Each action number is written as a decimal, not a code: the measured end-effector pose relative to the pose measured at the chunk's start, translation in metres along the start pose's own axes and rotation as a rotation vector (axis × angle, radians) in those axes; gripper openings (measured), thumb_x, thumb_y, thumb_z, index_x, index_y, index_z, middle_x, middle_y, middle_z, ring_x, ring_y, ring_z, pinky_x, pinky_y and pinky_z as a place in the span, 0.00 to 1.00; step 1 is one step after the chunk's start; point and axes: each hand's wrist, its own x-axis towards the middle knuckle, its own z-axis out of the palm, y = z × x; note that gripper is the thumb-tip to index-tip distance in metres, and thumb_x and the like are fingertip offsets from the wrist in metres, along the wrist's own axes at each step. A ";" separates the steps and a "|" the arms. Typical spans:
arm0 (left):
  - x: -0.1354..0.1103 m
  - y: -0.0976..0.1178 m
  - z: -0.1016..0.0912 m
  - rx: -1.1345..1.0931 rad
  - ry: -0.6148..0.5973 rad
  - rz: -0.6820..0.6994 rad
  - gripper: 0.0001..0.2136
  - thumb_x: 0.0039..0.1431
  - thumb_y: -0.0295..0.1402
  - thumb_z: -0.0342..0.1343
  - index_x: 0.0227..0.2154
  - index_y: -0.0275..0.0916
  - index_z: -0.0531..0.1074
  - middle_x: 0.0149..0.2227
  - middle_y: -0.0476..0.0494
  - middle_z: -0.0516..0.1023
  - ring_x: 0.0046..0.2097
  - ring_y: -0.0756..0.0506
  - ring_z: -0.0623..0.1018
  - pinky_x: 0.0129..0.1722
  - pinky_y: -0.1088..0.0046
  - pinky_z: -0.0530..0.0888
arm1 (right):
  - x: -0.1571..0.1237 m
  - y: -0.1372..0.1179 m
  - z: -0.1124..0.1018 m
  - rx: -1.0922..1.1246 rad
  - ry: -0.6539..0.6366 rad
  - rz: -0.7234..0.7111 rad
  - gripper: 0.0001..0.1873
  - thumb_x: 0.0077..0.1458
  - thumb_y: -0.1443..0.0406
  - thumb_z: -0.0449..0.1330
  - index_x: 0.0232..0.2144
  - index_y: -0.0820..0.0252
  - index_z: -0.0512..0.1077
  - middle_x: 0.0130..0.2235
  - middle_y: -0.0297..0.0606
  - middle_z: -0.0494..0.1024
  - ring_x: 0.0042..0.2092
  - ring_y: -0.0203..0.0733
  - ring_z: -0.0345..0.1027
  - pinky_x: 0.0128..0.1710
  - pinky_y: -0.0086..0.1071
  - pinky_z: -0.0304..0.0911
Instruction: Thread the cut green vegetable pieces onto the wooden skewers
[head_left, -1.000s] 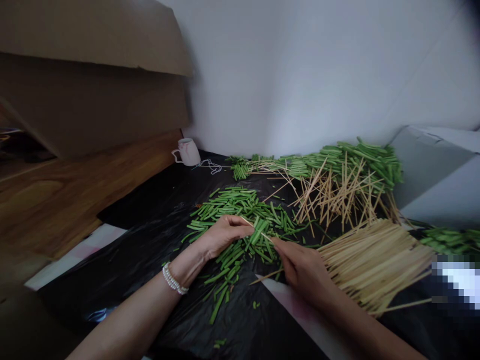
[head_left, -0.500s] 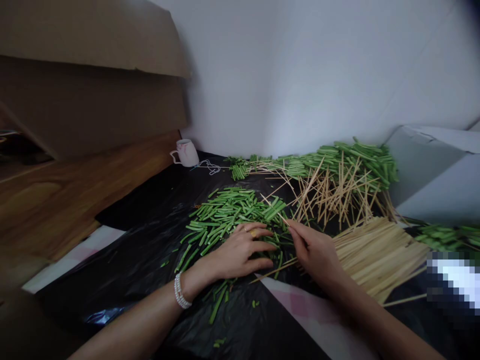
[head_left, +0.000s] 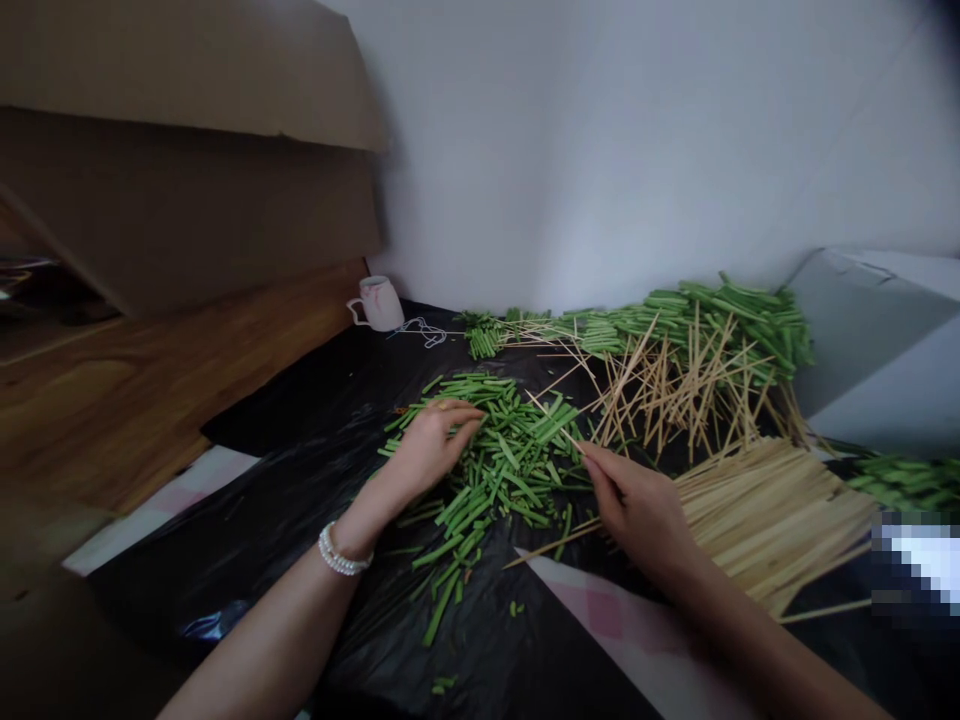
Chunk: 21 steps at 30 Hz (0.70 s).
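Left hand [head_left: 433, 440], fingers loosely curled and gripping nothing clearly, rests on the heap of short cut green stems [head_left: 495, 445] spread over the black plastic sheet [head_left: 300, 500]. Right hand [head_left: 637, 505] pinches a thin bamboo skewer [head_left: 551, 415] threaded with green pieces, just right of the heap. Beside its wrist lies a bundle of bare bamboo skewers [head_left: 765, 515]; finished skewers [head_left: 697, 340] pile against the wall. Bare sheet lies open toward the near edge and left.

Dim, soft indoor light, brightest on the white wall [head_left: 637, 150], no hard shadows, faint sheen on the black plastic sheet [head_left: 300, 480], cardboard box [head_left: 187, 150] soft and blurred, wide-angle bending at edges, dark corner vignetting, pixelated patch [head_left: 915, 560] at right.
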 end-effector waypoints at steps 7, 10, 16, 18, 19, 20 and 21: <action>0.003 -0.042 -0.016 0.321 0.030 -0.275 0.21 0.58 0.41 0.54 0.51 0.37 0.73 0.53 0.32 0.73 0.54 0.34 0.70 0.56 0.58 0.62 | -0.002 0.000 0.002 -0.011 -0.004 -0.006 0.15 0.62 0.66 0.51 0.47 0.60 0.74 0.44 0.41 0.81 0.42 0.41 0.77 0.42 0.32 0.72; 0.001 -0.040 -0.005 0.375 -0.055 -0.243 0.29 0.52 0.45 0.60 0.56 0.38 0.69 0.55 0.30 0.70 0.56 0.31 0.68 0.55 0.54 0.62 | -0.002 -0.001 0.003 -0.019 0.001 -0.018 0.15 0.62 0.66 0.51 0.47 0.61 0.74 0.44 0.41 0.81 0.42 0.41 0.77 0.42 0.32 0.72; 0.003 -0.024 0.005 -0.004 -0.084 -0.052 0.20 0.54 0.35 0.58 0.51 0.41 0.73 0.48 0.39 0.76 0.50 0.39 0.74 0.53 0.61 0.67 | -0.002 -0.002 0.003 -0.032 -0.003 -0.032 0.15 0.62 0.66 0.51 0.46 0.62 0.74 0.43 0.40 0.81 0.41 0.40 0.77 0.42 0.30 0.72; 0.005 -0.022 0.002 -0.227 -0.075 -0.065 0.19 0.55 0.37 0.58 0.50 0.39 0.73 0.48 0.39 0.76 0.48 0.41 0.76 0.50 0.64 0.70 | -0.002 -0.002 0.003 -0.043 -0.009 -0.034 0.15 0.63 0.67 0.51 0.46 0.63 0.74 0.43 0.40 0.81 0.40 0.40 0.77 0.41 0.30 0.72; 0.006 -0.022 -0.001 -0.299 -0.057 -0.093 0.19 0.55 0.38 0.58 0.49 0.37 0.74 0.48 0.38 0.77 0.47 0.42 0.76 0.49 0.64 0.71 | -0.002 -0.003 0.003 -0.046 -0.011 -0.038 0.15 0.63 0.67 0.51 0.46 0.63 0.74 0.43 0.40 0.81 0.40 0.40 0.77 0.41 0.30 0.72; 0.007 -0.024 -0.005 -0.329 -0.038 -0.126 0.20 0.55 0.40 0.58 0.48 0.36 0.74 0.47 0.38 0.78 0.46 0.42 0.77 0.47 0.65 0.71 | -0.002 -0.003 0.003 -0.046 -0.013 -0.043 0.15 0.62 0.67 0.51 0.46 0.64 0.74 0.43 0.40 0.81 0.41 0.40 0.77 0.41 0.30 0.71; 0.008 -0.026 -0.010 -0.314 -0.019 -0.161 0.19 0.55 0.41 0.57 0.46 0.35 0.75 0.45 0.38 0.79 0.44 0.42 0.77 0.46 0.66 0.71 | -0.002 -0.003 0.003 -0.045 -0.014 -0.046 0.15 0.62 0.67 0.51 0.46 0.64 0.74 0.43 0.40 0.81 0.41 0.40 0.77 0.42 0.30 0.71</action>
